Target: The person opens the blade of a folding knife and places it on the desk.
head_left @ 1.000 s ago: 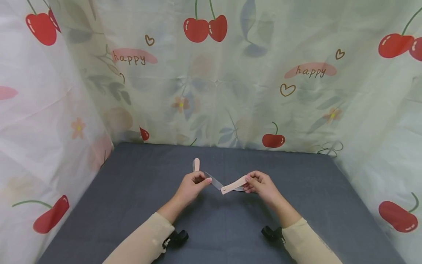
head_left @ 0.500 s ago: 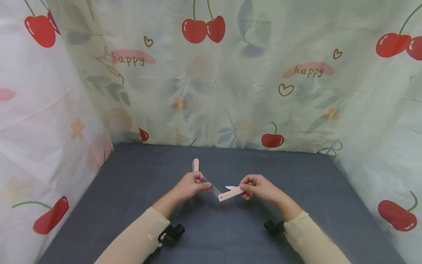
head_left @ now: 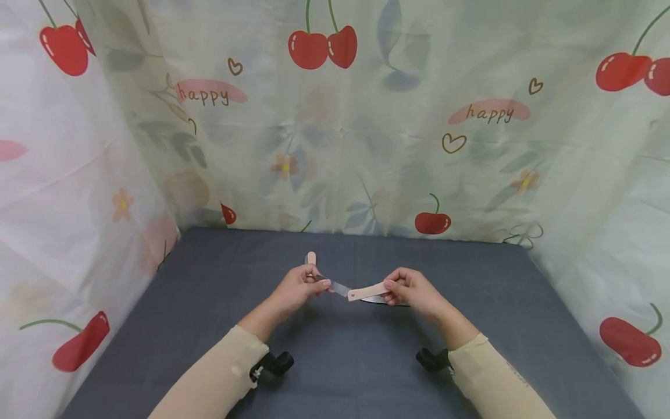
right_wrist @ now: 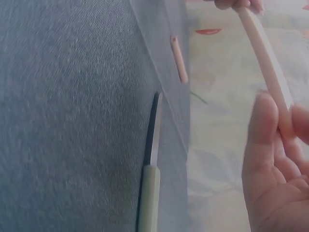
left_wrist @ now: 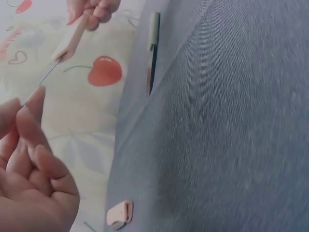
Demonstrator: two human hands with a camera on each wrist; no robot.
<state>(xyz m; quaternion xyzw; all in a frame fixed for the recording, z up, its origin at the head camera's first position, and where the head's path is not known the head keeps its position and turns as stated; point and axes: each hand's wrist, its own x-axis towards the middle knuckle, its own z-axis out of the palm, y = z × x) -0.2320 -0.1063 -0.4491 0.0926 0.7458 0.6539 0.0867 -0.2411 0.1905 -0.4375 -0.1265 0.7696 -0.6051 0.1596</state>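
I log: pink-handled blade (head_left: 366, 291), metal pinched by the left hand (head_left: 297, 289), handle by the right hand (head_left: 414, 291); grey cloth (head_left: 356, 361) beneath the fingers; second pink handle (right_wrist: 179, 60) beyond the left's; green-handled knife (right_wrist: 151, 179) below the right's; cherry-print curtain (head_left: 335, 151) behind both.

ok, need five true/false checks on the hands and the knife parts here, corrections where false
1. The left hand pinches a blade. True.
2. The right hand grips the pink handle joined to that blade. True.
3. That blade is tucked away inside the pink handle. False: it extends out from the handle's end.
4. A green-handled knife lies on the dark table with its blade exposed. True.
5. The green-handled knife lies on top of the other pink piece. False: that other pink piece lies apart from it on the table.
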